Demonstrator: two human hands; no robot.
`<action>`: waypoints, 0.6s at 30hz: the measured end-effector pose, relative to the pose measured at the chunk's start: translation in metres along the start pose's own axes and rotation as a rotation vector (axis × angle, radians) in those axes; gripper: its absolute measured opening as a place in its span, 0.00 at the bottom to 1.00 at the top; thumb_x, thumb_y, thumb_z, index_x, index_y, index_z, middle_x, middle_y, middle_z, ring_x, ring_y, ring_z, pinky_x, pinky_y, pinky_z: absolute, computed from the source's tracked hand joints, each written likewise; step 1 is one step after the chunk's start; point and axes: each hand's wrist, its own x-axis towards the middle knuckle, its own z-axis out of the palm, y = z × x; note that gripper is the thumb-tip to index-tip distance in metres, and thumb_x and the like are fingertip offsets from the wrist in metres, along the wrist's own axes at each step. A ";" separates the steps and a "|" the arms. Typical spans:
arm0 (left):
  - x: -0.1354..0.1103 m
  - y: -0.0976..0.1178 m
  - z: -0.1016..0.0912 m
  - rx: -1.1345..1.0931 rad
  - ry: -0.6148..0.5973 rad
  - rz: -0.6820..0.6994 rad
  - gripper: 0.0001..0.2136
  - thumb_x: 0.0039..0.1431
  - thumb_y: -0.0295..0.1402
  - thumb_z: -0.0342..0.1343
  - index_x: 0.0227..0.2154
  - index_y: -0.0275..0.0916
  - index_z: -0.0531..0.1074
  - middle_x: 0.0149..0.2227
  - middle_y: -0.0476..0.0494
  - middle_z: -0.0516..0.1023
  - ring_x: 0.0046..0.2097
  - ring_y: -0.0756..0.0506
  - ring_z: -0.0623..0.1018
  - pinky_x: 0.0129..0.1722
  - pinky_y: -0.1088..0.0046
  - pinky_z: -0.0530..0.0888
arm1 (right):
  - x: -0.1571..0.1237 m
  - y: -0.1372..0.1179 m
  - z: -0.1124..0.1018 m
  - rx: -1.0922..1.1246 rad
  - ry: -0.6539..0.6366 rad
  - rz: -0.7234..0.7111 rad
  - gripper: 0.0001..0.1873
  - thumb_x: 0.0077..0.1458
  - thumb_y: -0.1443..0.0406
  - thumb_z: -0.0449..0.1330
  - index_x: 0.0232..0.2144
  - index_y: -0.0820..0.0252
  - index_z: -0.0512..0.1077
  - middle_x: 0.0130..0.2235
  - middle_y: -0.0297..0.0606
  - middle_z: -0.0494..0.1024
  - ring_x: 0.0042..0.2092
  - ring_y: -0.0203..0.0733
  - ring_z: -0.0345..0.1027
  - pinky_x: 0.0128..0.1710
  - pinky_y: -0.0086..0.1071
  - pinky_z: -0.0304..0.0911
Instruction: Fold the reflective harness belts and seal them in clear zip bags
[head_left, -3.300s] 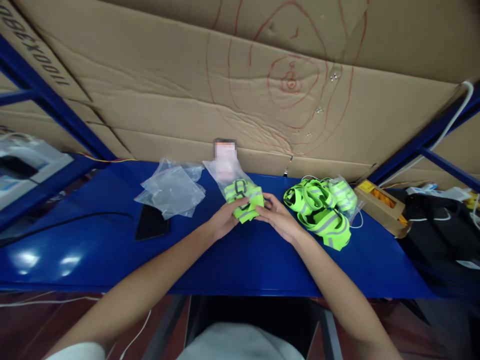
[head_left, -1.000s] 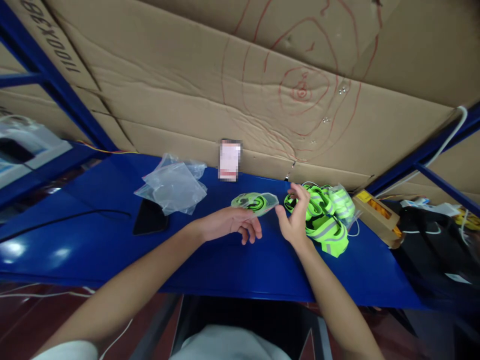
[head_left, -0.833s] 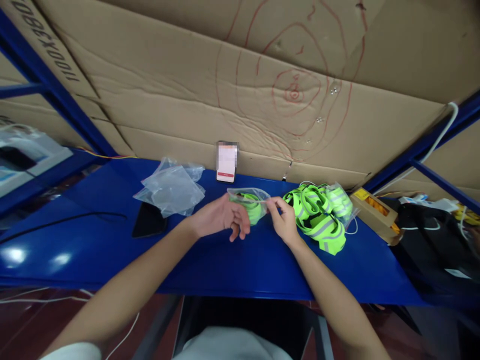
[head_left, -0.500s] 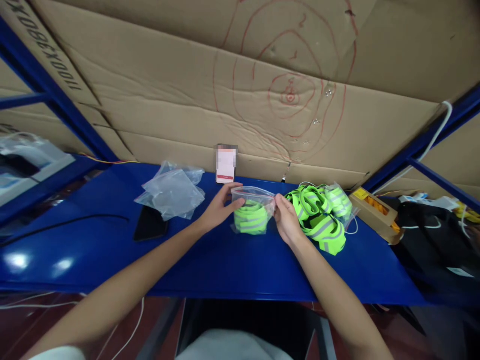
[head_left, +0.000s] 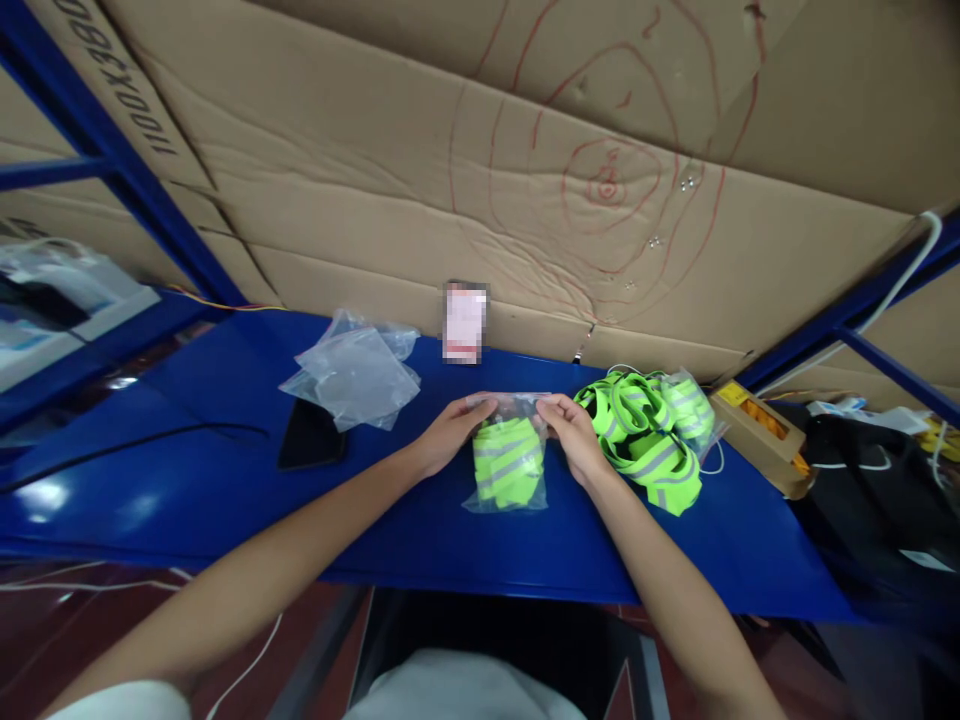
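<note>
Bag (head_left: 517, 495) of thin clear film, neon strap (head_left: 508, 462) folded inside, lies mid-frame on the tabletop (head_left: 225, 480); left hand (head_left: 450, 432) and right hand (head_left: 574, 435) pinch its top corners (likely light, limp, slippery, best held there).

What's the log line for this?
left hand: pinches clear bag top | right hand: same | inside: neon reflective strap | on: blue table

Scene lit evenly, moderately bright; light judged from above. Two pale glare patches noted on blue shelf (head_left: 187, 480) at 8 o'clock. Shadows kept faint. Centre rendered sharp, bagged band (head_left: 508, 462) oversaturated. Edges bent by wide lens; 4 o'clock corner left dark, smeared. Card (head_left: 465, 322) toward 12 o'clock pixelated.
</note>
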 end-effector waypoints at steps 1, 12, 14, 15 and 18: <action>0.000 0.000 0.002 -0.034 0.017 -0.015 0.21 0.56 0.45 0.65 0.47 0.36 0.79 0.48 0.37 0.82 0.48 0.39 0.80 0.51 0.66 0.71 | 0.001 0.002 0.000 -0.018 0.012 -0.015 0.20 0.47 0.49 0.69 0.32 0.57 0.72 0.27 0.31 0.76 0.29 0.36 0.69 0.29 0.28 0.64; 0.009 0.006 0.013 -0.109 0.078 -0.077 0.21 0.52 0.45 0.68 0.42 0.32 0.80 0.45 0.33 0.83 0.45 0.38 0.82 0.49 0.64 0.74 | 0.011 0.006 -0.013 -0.074 0.097 -0.155 0.21 0.52 0.46 0.63 0.33 0.57 0.74 0.27 0.33 0.75 0.31 0.38 0.70 0.27 0.30 0.68; 0.008 0.004 0.010 -0.142 0.077 -0.107 0.22 0.51 0.44 0.68 0.43 0.32 0.80 0.45 0.33 0.83 0.45 0.37 0.82 0.48 0.64 0.75 | 0.012 0.008 -0.014 -0.079 0.099 -0.155 0.20 0.52 0.47 0.64 0.33 0.57 0.74 0.27 0.32 0.75 0.30 0.37 0.69 0.27 0.30 0.68; 0.007 0.004 0.009 -0.154 0.076 -0.121 0.22 0.52 0.44 0.68 0.44 0.32 0.80 0.46 0.33 0.83 0.46 0.37 0.82 0.48 0.64 0.75 | 0.012 0.009 -0.015 -0.080 0.098 -0.153 0.19 0.52 0.48 0.64 0.33 0.57 0.74 0.27 0.32 0.74 0.29 0.36 0.69 0.27 0.29 0.68; 0.004 0.003 0.009 -0.181 0.056 -0.142 0.22 0.55 0.44 0.66 0.45 0.31 0.79 0.49 0.32 0.81 0.48 0.37 0.81 0.50 0.64 0.74 | 0.013 0.011 -0.015 -0.077 0.092 -0.147 0.18 0.53 0.48 0.63 0.33 0.57 0.74 0.27 0.32 0.74 0.29 0.36 0.68 0.27 0.29 0.68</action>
